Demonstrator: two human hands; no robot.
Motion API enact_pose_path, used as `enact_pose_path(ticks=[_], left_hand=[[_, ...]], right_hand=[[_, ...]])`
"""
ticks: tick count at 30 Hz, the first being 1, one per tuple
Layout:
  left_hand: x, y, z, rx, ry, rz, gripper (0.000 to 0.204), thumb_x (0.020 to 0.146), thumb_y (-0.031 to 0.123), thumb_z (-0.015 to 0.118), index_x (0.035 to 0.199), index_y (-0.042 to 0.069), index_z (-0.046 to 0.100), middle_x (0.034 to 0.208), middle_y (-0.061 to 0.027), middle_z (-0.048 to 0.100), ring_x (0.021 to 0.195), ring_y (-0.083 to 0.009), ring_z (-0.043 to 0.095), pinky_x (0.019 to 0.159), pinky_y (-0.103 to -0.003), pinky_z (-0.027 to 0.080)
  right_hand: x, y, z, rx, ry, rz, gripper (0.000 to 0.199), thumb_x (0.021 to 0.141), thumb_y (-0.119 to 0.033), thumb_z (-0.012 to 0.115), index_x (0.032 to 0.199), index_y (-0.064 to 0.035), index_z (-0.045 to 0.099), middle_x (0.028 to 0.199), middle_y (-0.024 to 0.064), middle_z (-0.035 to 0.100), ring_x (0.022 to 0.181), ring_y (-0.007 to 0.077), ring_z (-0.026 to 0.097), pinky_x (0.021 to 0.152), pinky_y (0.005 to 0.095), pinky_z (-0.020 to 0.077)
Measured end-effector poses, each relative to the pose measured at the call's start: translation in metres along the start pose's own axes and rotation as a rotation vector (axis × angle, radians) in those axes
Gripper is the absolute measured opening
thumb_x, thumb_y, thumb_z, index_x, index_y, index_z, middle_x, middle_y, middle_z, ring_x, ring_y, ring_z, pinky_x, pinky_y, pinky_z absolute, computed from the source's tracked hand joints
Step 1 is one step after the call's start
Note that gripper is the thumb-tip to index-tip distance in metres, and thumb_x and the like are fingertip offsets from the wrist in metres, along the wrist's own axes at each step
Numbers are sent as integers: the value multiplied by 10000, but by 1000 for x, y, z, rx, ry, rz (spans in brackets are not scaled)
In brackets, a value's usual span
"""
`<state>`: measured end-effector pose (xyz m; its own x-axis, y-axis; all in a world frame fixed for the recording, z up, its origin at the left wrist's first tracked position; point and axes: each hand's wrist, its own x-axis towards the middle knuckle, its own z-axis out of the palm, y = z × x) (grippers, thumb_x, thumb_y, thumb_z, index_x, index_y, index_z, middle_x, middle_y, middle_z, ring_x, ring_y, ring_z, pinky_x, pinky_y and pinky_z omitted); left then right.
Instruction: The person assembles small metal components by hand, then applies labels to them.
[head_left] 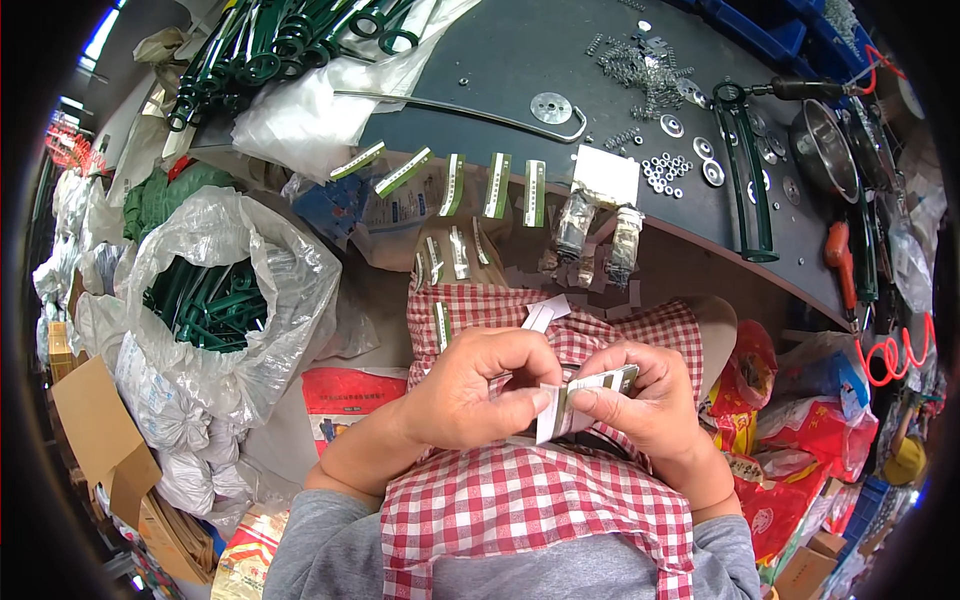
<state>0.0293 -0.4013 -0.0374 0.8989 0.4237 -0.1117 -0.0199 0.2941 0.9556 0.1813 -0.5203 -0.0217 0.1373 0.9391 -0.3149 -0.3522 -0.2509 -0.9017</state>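
Note:
Above my lap, my right hand [645, 395] pinches a small stack of green-and-white label strips [612, 380] between thumb and fingers. My left hand [480, 390] is closed, its thumb and forefinger on the edge of a white paper strip [546, 418] beside the stack. Several green-and-white labels [497, 186] hang in a row along the bench's front edge. More narrow strips [459, 254] lie below them, and one label [442, 326] rests on my red checked apron [530, 495]. A folded white paper piece [545, 313] lies just beyond my hands.
On the dark bench [490, 75] are springs [650, 80], washers [665, 172], a bent metal rod [470, 105] and green metal parts [290, 40]. A plastic sack [290, 270] of green parts stands left. A metal bowl [823, 150] and a red-handled tool [840, 262] are at right.

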Motion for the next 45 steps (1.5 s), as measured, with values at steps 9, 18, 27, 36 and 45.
enact_pose_path(ticks=[9, 18, 27, 36, 45], left_hand=[[10, -2, 2, 349, -130, 340, 87, 635, 81, 603, 651, 41, 528, 579, -35, 501, 490, -151, 448, 452, -270, 347], [5, -2, 11, 1111, 364, 819, 256, 625, 266, 722, 788, 83, 648, 874, -9, 581, 765, -186, 474, 635, -305, 370], [1, -10, 5, 1181, 350, 1002, 184, 618, 156, 684, 795, 113, 653, 877, 60, 594, 786, -146, 478, 618, -256, 342], [-9, -31, -13, 1392, 135, 1067, 85, 641, 137, 608, 724, 135, 628, 900, 65, 585, 896, -89, 496, 658, -251, 379], [-11, -38, -20, 836, 230, 714, 153, 618, 151, 714, 753, 132, 645, 859, -8, 562, 862, -226, 494, 713, -314, 380]], right_hand=[[0, -5, -1, 45, -69, 66, 137, 766, -28, 630, 880, 32, 584, 743, 45, 601, 651, 70, 555, 566, 185, 452], [-1, 7, 0, 51, 98, -139, 113, 776, -29, 620, 877, 16, 601, 753, 45, 608, 636, 62, 543, 552, 182, 436], [3, 13, 4, 93, 116, -125, 141, 802, -72, 601, 910, 19, 614, 766, 43, 617, 628, 64, 541, 547, 185, 433], [26, 29, -15, 1, -98, 219, 174, 816, -133, 595, 870, 32, 606, 643, 50, 592, 546, 74, 526, 510, 201, 439], [32, 42, -16, 317, -139, 329, 179, 814, -117, 589, 913, 29, 558, 698, 67, 591, 589, 132, 580, 549, 240, 490]])
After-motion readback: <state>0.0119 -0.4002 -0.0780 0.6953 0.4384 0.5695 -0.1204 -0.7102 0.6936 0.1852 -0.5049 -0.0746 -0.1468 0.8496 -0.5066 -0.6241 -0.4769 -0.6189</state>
